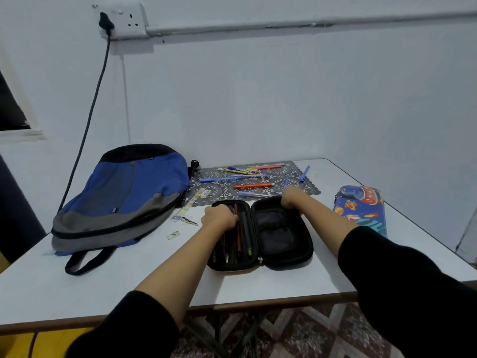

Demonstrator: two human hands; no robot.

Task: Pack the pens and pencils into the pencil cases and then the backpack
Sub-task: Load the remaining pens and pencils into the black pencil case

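**Black pencil case, open on the table, both hands at its far end**

Item: black pencil case, hard shell, unzipped and lying flat like a book near the front edge of the white table. Its long axis runs from the person toward the wall, with the hinge down the middle.

Contents, left half: several pens and pencils, one of them red, all lying lengthwise, parallel to the hinge. Right half: a dark mesh pocket, contents not discernible.

Left hand: forearm stretched forward, knuckles up, over the far end of the left half. The fingers curl down among the pencils and are hidden by the back of the hand, so a grip cannot be told.

Right hand: forearm stretched forward, fingers curled over the far rim of the right half, holding it.

Loose stock: on a dark lace-pattern mat behind the case, an orange pen, a pink pen and a blue pen lie crosswise, left to right. Another blue pen slants at the mat's right edge.

Other containers: blue and grey backpack lying flat at the left, strap toward the front edge. Space-print pencil case, closed, at the right, long axis near to far.

Sundries: eraser and ruler, between the backpack and the black case
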